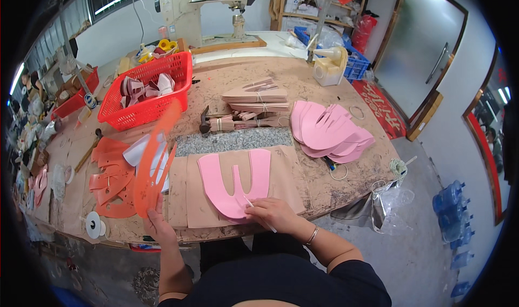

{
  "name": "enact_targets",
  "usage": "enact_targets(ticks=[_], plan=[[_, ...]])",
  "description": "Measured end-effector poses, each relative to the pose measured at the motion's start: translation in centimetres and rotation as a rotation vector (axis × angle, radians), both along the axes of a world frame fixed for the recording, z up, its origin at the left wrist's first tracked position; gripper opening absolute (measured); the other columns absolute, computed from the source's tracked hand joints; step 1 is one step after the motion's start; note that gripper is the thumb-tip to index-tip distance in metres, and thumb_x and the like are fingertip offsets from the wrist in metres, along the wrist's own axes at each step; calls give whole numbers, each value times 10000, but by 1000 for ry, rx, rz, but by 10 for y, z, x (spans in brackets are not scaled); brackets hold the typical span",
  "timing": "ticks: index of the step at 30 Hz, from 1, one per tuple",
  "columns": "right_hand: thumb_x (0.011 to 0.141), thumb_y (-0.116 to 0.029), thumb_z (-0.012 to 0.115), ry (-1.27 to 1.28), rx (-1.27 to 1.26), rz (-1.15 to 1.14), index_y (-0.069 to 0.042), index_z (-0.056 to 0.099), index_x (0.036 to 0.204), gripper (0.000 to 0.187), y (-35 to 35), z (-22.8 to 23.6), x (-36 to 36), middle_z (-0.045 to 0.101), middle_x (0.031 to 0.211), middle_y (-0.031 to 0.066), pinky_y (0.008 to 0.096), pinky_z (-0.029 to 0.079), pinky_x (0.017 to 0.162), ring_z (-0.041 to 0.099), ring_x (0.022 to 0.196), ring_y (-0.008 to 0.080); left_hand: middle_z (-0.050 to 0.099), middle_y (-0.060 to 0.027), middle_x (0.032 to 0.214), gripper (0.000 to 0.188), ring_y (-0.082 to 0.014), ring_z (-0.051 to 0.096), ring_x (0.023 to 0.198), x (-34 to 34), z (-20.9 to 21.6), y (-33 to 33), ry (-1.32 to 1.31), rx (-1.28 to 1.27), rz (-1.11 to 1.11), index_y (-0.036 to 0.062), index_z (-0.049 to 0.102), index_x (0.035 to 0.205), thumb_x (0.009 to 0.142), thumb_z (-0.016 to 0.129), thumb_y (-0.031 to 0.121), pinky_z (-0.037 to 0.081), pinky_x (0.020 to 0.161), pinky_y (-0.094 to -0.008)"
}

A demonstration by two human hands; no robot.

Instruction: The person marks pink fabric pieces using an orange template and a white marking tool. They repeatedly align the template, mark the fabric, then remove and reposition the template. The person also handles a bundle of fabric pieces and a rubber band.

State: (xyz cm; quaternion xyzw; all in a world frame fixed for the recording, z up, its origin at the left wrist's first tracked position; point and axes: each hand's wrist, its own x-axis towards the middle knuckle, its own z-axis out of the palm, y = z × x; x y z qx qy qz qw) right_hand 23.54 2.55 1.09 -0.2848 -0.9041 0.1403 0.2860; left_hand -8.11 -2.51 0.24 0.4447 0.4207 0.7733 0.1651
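Left hand [159, 227] with an orange template [146, 172], right hand [274, 215] with a white stick [249, 202].

Toward the left end of the table [359, 185], orange sheets [112, 182] lie beyond a reel [95, 227] near the front edge; the left hand pinches the raised template's lower end, fingers closed on it. Mid-table, by the front edge, a pink piece [231, 205] lies on brown paper [289, 180]; the right hand rests at its lower right, fingers closed round the stick. Pink pieces [330, 131] overlap near the right edge.
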Motion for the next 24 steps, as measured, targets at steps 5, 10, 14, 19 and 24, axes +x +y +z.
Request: enact_targets(ticks=[5,10,14,19,24], plan=[[804,-1,714,349,-138,-28,-55,649,1085,293,14,7,5,701,937,104,330,551,746,701,835,246,512,-182,1422,444,-305,505,1310,9,-15,-9,204,-171,37,-85,460,1397,1065,373,197,365,1137,-435],[1013,-147,550,582,101,-701,-14,667,1018,177,92,61,68,676,859,58,314,495,705,620,786,156,511,-204,1430,435,-394,453,1358,56,18,-5,789,-18,78,-20,547,1368,968,490,141,360,1126,-472],[981,-97,600,780,311,-1010,-21,668,1027,112,142,102,136,663,828,79,313,501,652,622,740,154,487,-176,1440,477,-396,414,1355,92,-3,-11,1155,-272,-134,81,585,1344,916,626,286,339,1126,-511],[948,-82,641,343,745,-890,-37,665,1061,125,145,81,160,690,916,127,343,527,706,669,803,244,489,-151,1437,585,-361,425,1331,101,-4,-14,1298,-338,-169,108,606,1311,860,679,473,295,1138,-509],[875,-148,739,264,314,-631,-26,646,1098,270,98,6,102,696,1044,177,385,540,818,672,931,349,503,-158,1424,584,-362,421,1341,94,-3,-7,1291,-340,-227,117,609,1313,865,673,485,287,1139,-501]])
